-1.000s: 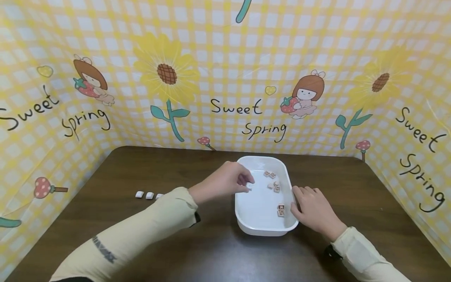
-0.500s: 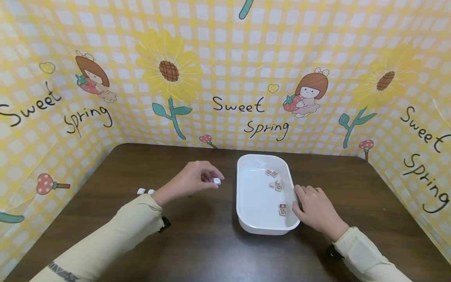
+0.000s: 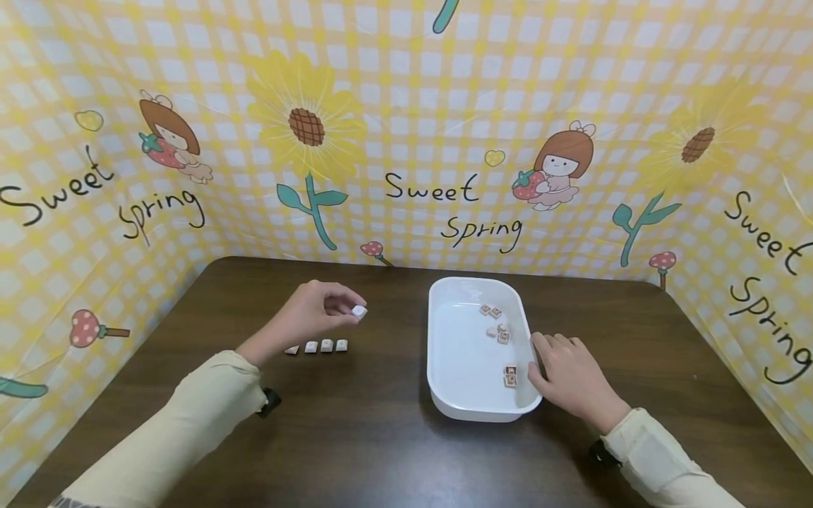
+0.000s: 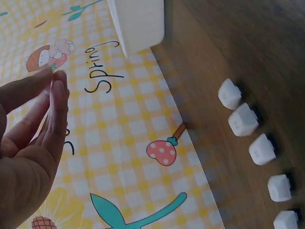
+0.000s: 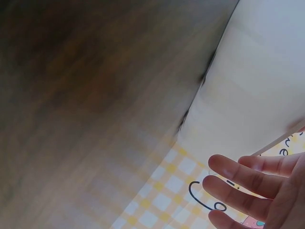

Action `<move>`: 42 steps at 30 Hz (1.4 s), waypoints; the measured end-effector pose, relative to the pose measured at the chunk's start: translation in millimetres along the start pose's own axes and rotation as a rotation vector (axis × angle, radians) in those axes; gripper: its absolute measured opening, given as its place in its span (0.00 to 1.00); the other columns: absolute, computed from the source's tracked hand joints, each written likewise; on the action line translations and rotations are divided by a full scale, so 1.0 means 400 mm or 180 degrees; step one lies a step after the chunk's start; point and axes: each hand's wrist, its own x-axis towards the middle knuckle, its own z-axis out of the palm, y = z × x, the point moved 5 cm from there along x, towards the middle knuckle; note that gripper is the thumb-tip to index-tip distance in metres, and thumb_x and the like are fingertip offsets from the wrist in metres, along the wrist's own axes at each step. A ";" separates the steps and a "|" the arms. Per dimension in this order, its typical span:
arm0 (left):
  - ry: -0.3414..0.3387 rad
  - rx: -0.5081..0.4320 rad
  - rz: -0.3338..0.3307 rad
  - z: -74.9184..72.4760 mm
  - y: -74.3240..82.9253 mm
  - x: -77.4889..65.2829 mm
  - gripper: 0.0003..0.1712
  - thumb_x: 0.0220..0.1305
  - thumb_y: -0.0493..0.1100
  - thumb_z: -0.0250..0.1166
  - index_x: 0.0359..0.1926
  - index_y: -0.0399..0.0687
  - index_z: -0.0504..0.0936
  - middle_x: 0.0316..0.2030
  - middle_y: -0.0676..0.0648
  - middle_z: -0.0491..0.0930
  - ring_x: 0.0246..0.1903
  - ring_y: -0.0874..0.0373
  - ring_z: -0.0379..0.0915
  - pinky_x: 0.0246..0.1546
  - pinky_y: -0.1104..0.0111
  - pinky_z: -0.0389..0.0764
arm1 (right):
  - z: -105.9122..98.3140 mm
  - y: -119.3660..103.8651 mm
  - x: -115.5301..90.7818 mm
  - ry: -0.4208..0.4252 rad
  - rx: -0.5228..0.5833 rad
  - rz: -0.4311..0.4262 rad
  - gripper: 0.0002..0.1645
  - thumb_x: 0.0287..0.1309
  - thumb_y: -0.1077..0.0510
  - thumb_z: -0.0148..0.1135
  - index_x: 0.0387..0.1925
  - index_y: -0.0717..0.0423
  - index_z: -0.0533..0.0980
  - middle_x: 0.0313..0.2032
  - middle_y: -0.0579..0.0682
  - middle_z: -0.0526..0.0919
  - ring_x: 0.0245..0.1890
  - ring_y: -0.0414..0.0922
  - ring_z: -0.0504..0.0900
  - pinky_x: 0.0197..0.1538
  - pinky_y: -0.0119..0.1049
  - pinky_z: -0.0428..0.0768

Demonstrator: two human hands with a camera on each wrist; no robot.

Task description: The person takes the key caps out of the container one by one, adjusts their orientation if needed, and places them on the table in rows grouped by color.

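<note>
My left hand [image 3: 315,308] pinches a white keycap [image 3: 359,311] between thumb and fingertips, just above the table and behind a row of white keycaps [image 3: 327,346]. In the left wrist view the fingertips [image 4: 59,86] meet, and the held keycap is hidden; more white keycaps [image 4: 243,119] stand spaced out on the wood. My right hand [image 3: 567,374] touches the right rim of a white basin [image 3: 483,416]. Its fingers [image 5: 238,193] look straight and spread in the right wrist view. Several beige and brown keycaps [image 3: 503,337] lie inside the basin along its right side.
A dark wooden table [image 3: 356,437] carries everything. Behind it and at both sides hangs a yellow checked cloth [image 3: 425,106] printed with flowers and lettering. The basin's raised walls stand right of the keycap row.
My left hand has carried the white keycap leftward from over the basin to above the table near the row, uncovering more keycaps there. My right hand stays at the basin's rim.
</note>
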 end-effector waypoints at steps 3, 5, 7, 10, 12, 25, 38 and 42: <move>0.0095 0.0007 0.0004 0.001 -0.001 -0.006 0.09 0.54 0.40 0.70 0.37 0.45 0.83 0.30 0.48 0.84 0.30 0.60 0.79 0.34 0.70 0.81 | -0.003 0.000 0.001 -0.0027 0.0006 0.0017 0.15 0.51 0.54 0.55 0.37 0.61 0.72 0.27 0.51 0.80 0.28 0.46 0.75 0.37 0.46 0.74; 0.0126 0.0044 0.0057 0.007 0.001 -0.009 0.09 0.53 0.40 0.70 0.36 0.45 0.82 0.29 0.49 0.82 0.29 0.61 0.78 0.33 0.72 0.80 | -0.004 0.000 0.001 -0.0042 0.0005 0.0024 0.14 0.51 0.55 0.55 0.37 0.61 0.72 0.27 0.51 0.80 0.27 0.46 0.74 0.37 0.46 0.74; 0.0118 0.0151 0.0187 0.016 0.004 -0.011 0.10 0.54 0.39 0.69 0.39 0.45 0.82 0.29 0.49 0.80 0.29 0.62 0.76 0.32 0.73 0.80 | -0.003 0.000 0.001 -0.0043 0.0000 0.0025 0.14 0.51 0.55 0.55 0.37 0.61 0.72 0.27 0.51 0.80 0.27 0.45 0.74 0.37 0.46 0.74; 0.0079 0.0330 0.0386 0.035 0.007 -0.013 0.13 0.57 0.39 0.67 0.44 0.46 0.82 0.30 0.50 0.78 0.29 0.63 0.75 0.33 0.74 0.79 | -0.003 -0.001 0.001 -0.0033 0.0002 0.0015 0.14 0.51 0.55 0.55 0.37 0.61 0.72 0.26 0.51 0.80 0.27 0.45 0.74 0.36 0.45 0.74; 0.0056 0.0403 0.0490 0.047 0.007 -0.015 0.13 0.58 0.39 0.66 0.45 0.48 0.83 0.30 0.51 0.78 0.29 0.65 0.74 0.32 0.74 0.78 | -0.004 -0.003 0.001 -0.0021 0.0007 0.0005 0.14 0.51 0.55 0.55 0.37 0.61 0.72 0.27 0.51 0.80 0.27 0.45 0.74 0.36 0.45 0.74; -0.0230 0.0628 0.0579 0.101 -0.012 0.018 0.09 0.48 0.45 0.73 0.29 0.47 0.83 0.21 0.54 0.78 0.21 0.67 0.70 0.24 0.76 0.74 | -0.004 -0.001 0.001 -0.0066 0.0017 0.0014 0.15 0.50 0.55 0.56 0.38 0.62 0.72 0.28 0.52 0.81 0.28 0.47 0.76 0.37 0.47 0.75; -0.0557 0.1423 0.0116 0.095 -0.078 0.069 0.04 0.51 0.41 0.71 0.27 0.48 0.84 0.23 0.54 0.82 0.23 0.66 0.74 0.28 0.71 0.76 | -0.004 0.001 0.002 -0.0034 0.0015 -0.0015 0.15 0.51 0.55 0.56 0.38 0.61 0.73 0.27 0.50 0.80 0.26 0.45 0.73 0.34 0.43 0.72; -0.0601 0.1995 0.0178 0.109 -0.102 0.078 0.09 0.46 0.46 0.74 0.20 0.55 0.81 0.21 0.58 0.79 0.22 0.65 0.71 0.24 0.68 0.73 | -0.002 0.000 0.002 -0.0062 0.0040 0.0011 0.16 0.51 0.55 0.56 0.39 0.62 0.73 0.28 0.51 0.80 0.27 0.45 0.74 0.35 0.44 0.73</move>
